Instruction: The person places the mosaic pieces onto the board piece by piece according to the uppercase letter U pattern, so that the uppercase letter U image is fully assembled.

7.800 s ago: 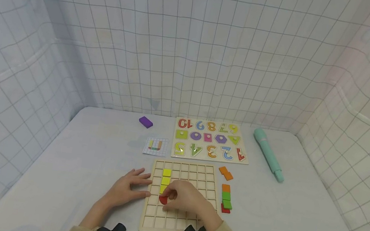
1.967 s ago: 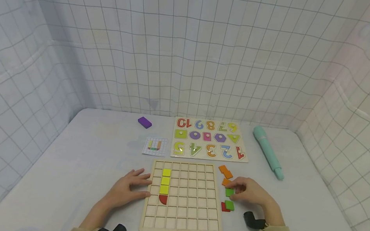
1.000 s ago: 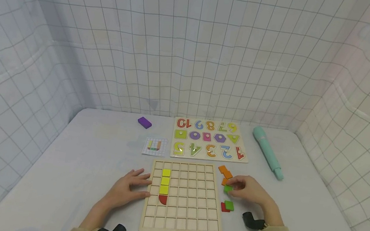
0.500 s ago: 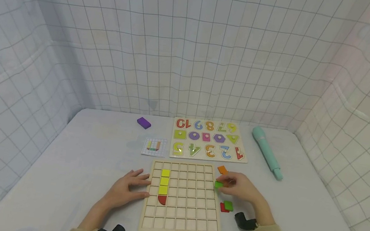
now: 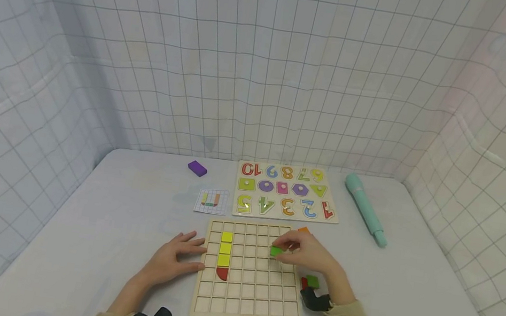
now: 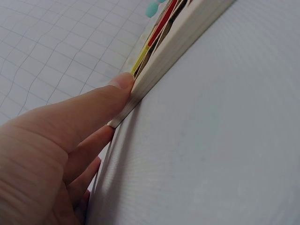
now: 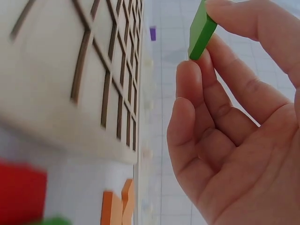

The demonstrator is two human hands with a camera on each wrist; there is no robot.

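Observation:
My right hand (image 5: 307, 252) pinches a green square tile (image 7: 201, 33) between thumb and fingertips, over the right part of a wooden grid board (image 5: 232, 306). Three yellow square tiles (image 5: 225, 248) stand in one column of the board, with a red quarter-round tile (image 5: 222, 273) just below them. At the board's left edge, my left hand (image 5: 170, 260) lies with fingers spread and extended. In the left wrist view, its thumb (image 6: 123, 80) touches the board's rim. Beside the board on the right lie another green tile (image 5: 313, 281) and a red tile (image 5: 304, 283), partly hidden by the right wrist's camera.
Orange tiles (image 7: 112, 206) lie off the board's right side, mostly covered by the right hand in the head view. Behind the board are a pattern card (image 5: 211, 201), a number puzzle (image 5: 287, 192), a purple block (image 5: 197, 168) and a teal stick-like object (image 5: 366, 209).
The right hand has released the red quarter-round tile on the board and picked up a green tile from the right side. It has carried that tile leftward over the board. The left hand stays put.

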